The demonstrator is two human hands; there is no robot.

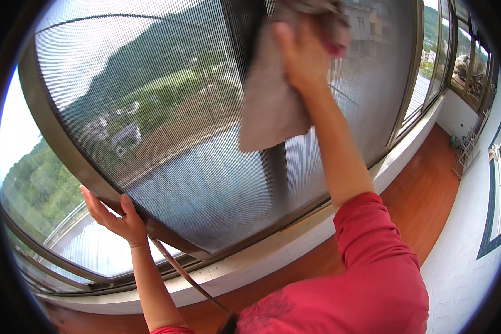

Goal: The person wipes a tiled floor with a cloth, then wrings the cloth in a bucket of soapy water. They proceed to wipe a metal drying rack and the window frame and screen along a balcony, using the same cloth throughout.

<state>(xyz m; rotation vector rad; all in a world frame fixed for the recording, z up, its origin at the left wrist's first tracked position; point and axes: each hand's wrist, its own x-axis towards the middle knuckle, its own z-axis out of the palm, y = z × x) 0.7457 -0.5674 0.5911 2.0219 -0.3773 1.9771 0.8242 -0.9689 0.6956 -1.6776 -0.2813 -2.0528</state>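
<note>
My right hand [307, 58], slightly blurred, presses a greyish-brown cloth [271, 108] against the upper part of a mesh window screen [163, 137]. Part of the cloth hangs down below my wrist, and a bunched part with a pink-red patch shows above the hand. My left hand [119, 221] grips the lower left side of the screen's brown frame [81, 158], with the thumb on the near side and the fingers spread along the outer edge. Behind the mesh stands a dark vertical window bar [275, 175].
A thin stick [188, 275] slants from the frame's lower corner toward the floor. Below the window run a pale sill [234, 269] and a reddish-brown floor [426, 167]. A metal rack [467, 152] stands by the white wall [451, 267] at the far right.
</note>
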